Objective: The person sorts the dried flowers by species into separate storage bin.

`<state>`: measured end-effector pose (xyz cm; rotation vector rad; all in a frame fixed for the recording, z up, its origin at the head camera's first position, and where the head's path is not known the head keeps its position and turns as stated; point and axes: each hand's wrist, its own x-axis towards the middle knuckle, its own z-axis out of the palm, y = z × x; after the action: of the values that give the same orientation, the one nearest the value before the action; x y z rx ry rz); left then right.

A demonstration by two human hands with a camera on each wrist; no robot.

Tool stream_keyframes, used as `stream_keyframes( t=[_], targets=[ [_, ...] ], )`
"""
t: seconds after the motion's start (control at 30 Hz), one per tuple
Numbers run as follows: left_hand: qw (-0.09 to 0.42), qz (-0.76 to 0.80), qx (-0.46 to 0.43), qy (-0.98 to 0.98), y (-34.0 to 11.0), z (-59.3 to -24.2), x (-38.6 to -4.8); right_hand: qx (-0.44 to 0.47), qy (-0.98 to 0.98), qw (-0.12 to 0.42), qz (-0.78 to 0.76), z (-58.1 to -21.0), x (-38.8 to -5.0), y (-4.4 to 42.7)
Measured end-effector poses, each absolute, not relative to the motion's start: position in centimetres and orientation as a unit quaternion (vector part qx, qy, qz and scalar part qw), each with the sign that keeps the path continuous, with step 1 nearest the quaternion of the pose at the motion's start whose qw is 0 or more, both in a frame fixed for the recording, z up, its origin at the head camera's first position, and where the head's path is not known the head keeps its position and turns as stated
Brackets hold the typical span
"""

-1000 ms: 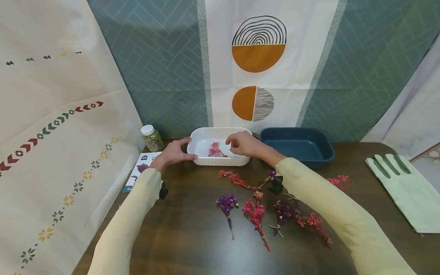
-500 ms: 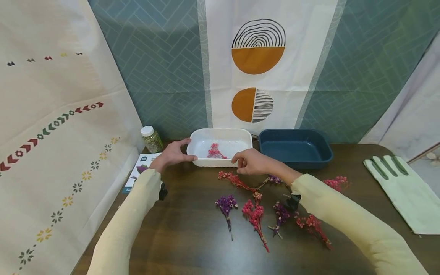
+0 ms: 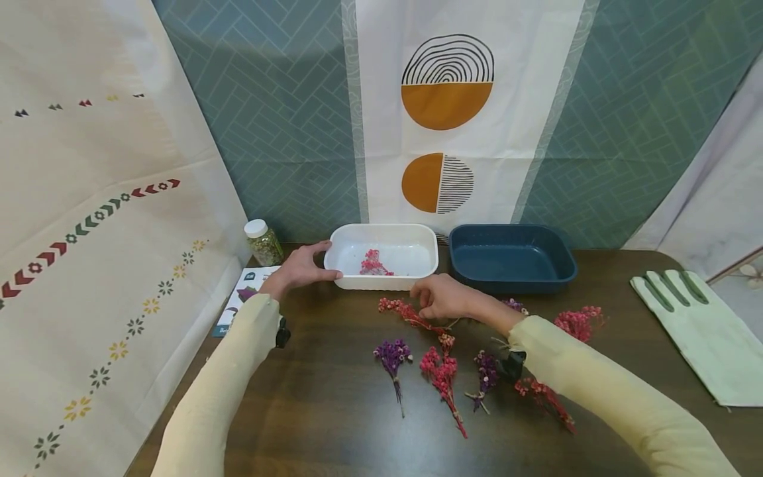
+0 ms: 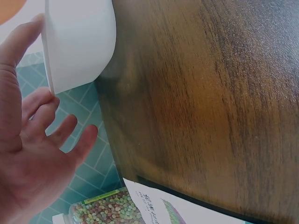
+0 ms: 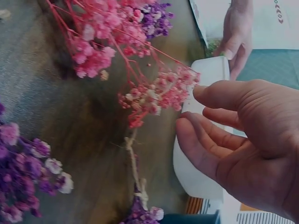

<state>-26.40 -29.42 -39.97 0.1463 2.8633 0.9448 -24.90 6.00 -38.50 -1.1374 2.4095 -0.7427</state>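
In the head view, my left hand [image 3: 300, 268] holds the left end of a white plastic basin [image 3: 384, 283], with thumb and index finger at its rim. Small pink flower bits [image 3: 373, 265] lie inside the basin. My right hand [image 3: 444, 296] hovers at a bunch of red dried flowers [image 3: 404, 310] before the basin. In the right wrist view, a gap shows between thumb and fingertips beside the pinkish blossoms [image 5: 161, 93]; nothing is gripped. Purple dried flowers [image 3: 392, 356] and a red bunch [image 3: 440, 372] lie nearer on the table.
A navy basin [image 3: 512, 286] stands right of the white one. More purple [image 3: 487, 371], red [image 3: 551, 401] and pink [image 3: 578, 322] dried flowers lie around the right forearm. Back left are a white-lidded jar [image 3: 265, 246] and a printed card [image 3: 234, 306]. A pale green glove [image 3: 703, 338] lies far right.
My right hand has left the white basin, coming over its front rim and down to the red flower bunch. The left hand stays at the basin's rim.
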Motion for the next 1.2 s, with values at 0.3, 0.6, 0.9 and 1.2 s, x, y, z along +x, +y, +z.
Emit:
stream_keyframes(
  t=[0.3,0.6,0.9,1.2],
  targets=[
    [0.061,0.315,0.050,0.946,-29.5,-40.0,-26.4,-0.368,0.875,0.208,-0.236,-39.9,-24.2,5.6],
    [0.063,0.314,0.047,0.946,-29.4,-39.9,-26.3,-0.375,0.881,0.200,-0.207,-40.8,-24.3,5.1],
    [0.061,0.314,0.044,0.946,-29.4,-39.9,-26.3,-0.368,0.879,0.210,-0.220,-41.3,-24.4,5.0],
    [0.063,0.318,0.045,0.945,-29.4,-39.9,-26.3,-0.380,0.872,0.207,-0.229,-41.4,-24.3,5.0]
  ],
)
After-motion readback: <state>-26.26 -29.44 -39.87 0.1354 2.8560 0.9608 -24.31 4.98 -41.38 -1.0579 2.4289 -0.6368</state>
